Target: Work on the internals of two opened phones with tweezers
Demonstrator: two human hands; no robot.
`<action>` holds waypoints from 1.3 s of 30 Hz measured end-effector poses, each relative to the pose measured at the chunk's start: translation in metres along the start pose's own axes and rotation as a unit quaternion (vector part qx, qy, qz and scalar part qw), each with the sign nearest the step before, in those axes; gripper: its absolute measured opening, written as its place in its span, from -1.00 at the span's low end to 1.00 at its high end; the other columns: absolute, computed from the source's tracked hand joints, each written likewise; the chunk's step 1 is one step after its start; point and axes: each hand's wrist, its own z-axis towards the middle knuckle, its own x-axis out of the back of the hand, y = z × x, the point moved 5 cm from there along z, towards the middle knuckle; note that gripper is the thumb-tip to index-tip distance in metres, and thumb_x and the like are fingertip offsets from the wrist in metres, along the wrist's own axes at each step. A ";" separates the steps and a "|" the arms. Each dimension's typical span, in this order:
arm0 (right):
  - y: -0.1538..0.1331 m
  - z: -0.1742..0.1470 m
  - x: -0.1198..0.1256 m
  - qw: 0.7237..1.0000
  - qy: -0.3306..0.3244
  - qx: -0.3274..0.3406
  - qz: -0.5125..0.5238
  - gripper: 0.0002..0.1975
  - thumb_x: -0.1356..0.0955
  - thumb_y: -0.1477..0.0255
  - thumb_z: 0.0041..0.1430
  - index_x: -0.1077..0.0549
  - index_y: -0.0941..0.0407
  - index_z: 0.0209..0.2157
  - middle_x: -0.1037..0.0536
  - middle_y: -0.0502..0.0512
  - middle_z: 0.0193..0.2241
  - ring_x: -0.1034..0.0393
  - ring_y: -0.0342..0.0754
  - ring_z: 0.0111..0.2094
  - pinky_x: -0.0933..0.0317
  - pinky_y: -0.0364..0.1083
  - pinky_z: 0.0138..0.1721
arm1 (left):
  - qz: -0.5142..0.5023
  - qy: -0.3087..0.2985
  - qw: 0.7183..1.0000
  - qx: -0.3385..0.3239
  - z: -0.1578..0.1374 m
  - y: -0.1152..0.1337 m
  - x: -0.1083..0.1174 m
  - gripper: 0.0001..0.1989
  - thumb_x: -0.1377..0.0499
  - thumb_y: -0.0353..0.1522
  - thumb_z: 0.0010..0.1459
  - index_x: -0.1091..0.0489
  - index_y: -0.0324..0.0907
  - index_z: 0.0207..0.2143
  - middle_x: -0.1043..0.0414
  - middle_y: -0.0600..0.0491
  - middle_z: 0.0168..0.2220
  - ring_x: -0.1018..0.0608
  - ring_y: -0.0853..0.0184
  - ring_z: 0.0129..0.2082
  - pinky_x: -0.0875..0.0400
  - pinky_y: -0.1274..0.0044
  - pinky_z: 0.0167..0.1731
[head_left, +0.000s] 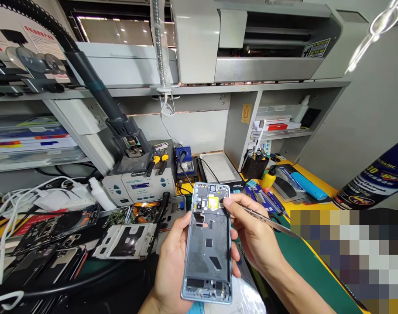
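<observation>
My left hand (173, 253) is wrapped round an opened phone (208, 244), its fingers showing along the right edge. The phone has a blue-grey frame, bare inner parts and a yellow square near the top. At its upper right edge is my right hand (254, 231), thumb and fingers pinched round metal tweezers (267, 220). The tweezers' back end points right, over the green mat; their tips are hidden by my fingers.
Phone parts (127, 240) and circuit boards lie to the left, before a grey rework station (140, 185). A white cable (5, 235) hangs at far left. On the right stand a black tool holder (255, 165), a yellow bottle (269, 178) and a spray can (372, 179).
</observation>
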 end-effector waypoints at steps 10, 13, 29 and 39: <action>0.002 0.001 0.002 1.000 -0.010 0.002 -0.002 -0.72 -0.47 0.19 0.18 -0.44 0.11 -0.34 -0.36 -0.18 -0.77 -0.27 -0.17 -0.88 -0.12 -0.29 -0.92 | 0.006 0.005 1.000 0.010 0.001 0.000 0.002 -0.26 0.17 0.02 0.33 -0.54 -0.42 -0.09 -0.58 -0.26 -0.25 -0.64 0.05 -0.31 -0.46 0.33 -0.30; 0.004 0.001 0.004 1.000 -0.012 0.006 -0.008 -0.72 -0.46 0.18 0.18 -0.44 0.11 -0.34 -0.36 -0.17 -0.76 -0.27 -0.14 -0.87 -0.16 -0.23 -0.94 | 0.013 0.013 1.000 0.016 0.002 0.003 0.001 -0.25 0.17 0.03 0.32 -0.54 -0.44 -0.12 -0.57 -0.23 -0.34 -0.63 0.08 -0.36 -0.46 0.35 -0.31; 0.007 0.000 0.002 1.000 -0.021 -0.008 -0.014 -0.73 -0.48 0.21 0.16 -0.44 0.10 -0.34 -0.37 -0.14 -0.73 -0.26 -0.13 -0.83 -0.21 -0.17 -0.92 | 0.008 0.059 0.998 0.008 0.001 0.007 0.009 -0.31 0.06 0.02 0.26 -0.56 -0.42 -0.14 -0.59 -0.26 -0.23 -0.64 0.06 -0.33 -0.50 0.33 -0.34; 0.008 0.002 0.003 1.000 -0.018 -0.007 -0.001 -0.77 -0.46 0.24 0.19 -0.45 0.10 -0.36 -0.33 -0.16 -0.73 -0.21 -0.17 -0.84 -0.19 -0.19 -0.93 | 0.022 0.053 0.998 0.021 -0.001 0.006 0.003 -0.23 0.20 0.01 0.31 -0.55 -0.48 -0.21 -0.55 -0.25 -0.36 -0.61 0.17 -0.47 -0.43 0.43 -0.36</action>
